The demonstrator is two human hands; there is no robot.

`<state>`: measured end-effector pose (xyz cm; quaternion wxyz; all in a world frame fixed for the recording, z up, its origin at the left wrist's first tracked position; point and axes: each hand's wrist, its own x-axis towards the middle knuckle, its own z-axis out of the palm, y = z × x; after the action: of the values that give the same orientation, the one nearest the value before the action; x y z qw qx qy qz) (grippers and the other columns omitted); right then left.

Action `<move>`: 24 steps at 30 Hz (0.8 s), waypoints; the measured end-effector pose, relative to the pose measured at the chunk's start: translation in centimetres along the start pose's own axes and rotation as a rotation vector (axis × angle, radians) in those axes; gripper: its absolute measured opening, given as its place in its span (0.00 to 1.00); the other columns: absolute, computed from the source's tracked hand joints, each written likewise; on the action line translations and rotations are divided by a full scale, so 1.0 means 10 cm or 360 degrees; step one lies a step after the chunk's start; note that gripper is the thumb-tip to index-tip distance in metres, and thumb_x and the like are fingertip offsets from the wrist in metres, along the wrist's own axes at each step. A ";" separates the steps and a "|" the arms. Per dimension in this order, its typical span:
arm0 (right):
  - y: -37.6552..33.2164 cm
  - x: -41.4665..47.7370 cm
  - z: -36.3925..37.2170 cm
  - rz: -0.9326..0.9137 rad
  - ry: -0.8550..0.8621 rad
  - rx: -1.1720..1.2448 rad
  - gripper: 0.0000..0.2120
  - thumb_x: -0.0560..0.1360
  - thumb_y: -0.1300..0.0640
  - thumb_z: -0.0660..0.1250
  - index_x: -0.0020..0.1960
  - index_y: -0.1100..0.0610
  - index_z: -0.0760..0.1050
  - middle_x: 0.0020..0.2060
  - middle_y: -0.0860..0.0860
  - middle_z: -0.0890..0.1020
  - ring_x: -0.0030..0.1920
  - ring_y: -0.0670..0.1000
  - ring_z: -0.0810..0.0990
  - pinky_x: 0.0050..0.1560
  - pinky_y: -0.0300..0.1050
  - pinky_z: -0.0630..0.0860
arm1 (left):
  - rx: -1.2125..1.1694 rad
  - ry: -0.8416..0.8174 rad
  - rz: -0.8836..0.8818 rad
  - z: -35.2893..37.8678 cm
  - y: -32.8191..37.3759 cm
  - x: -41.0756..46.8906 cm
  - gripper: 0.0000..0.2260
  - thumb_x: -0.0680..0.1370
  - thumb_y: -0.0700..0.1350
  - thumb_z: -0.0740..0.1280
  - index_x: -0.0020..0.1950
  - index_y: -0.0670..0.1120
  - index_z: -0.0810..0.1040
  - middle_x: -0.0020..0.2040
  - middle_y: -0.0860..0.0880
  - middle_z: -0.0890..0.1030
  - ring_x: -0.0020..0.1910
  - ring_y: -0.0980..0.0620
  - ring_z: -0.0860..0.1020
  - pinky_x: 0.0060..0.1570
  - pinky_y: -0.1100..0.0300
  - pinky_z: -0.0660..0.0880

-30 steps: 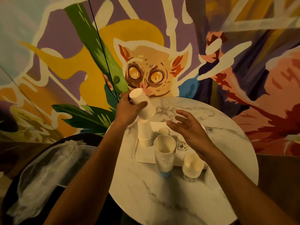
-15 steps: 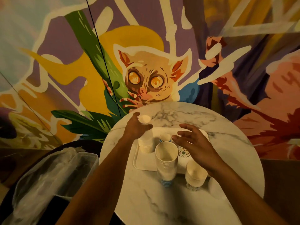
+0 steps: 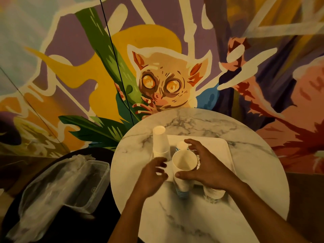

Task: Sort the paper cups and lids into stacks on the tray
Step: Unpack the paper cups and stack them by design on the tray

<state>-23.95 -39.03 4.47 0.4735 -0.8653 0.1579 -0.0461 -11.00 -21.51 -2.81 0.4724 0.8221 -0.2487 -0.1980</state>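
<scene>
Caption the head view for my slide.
Right hand grips the tall cup stack near an inverted white stack on the tray; left hand hovers open alongside.

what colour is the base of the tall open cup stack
Blue-striped, on the tall cream paper cup stack, head view.

Cup stacks (image 3: 160, 144) — on, perhaps beside, tray (image 3: 215, 146)

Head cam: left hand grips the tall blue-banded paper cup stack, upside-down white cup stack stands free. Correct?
Wrong hand: head view shows the right hand curled round the tall blue-banded paper cup stack; the left hand holds nothing. The upside-down white cup stack does stand free.
</scene>
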 end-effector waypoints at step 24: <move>0.14 -0.22 -0.45 0.0243 0.0305 0.1000 0.35 0.60 0.49 0.81 0.64 0.49 0.73 0.56 0.52 0.84 0.55 0.54 0.84 0.54 0.57 0.84 | -0.0849 -0.0097 -0.0044 0.00 0.01 -0.24 0.30 0.64 0.42 0.82 0.64 0.46 0.78 0.58 0.42 0.83 0.52 0.46 0.83 0.47 0.51 0.81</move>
<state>-27.36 -42.64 5.92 0.7022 -0.6544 0.2441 -0.1382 -12.96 -20.14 -2.54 0.6619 0.6655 -0.1906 -0.2876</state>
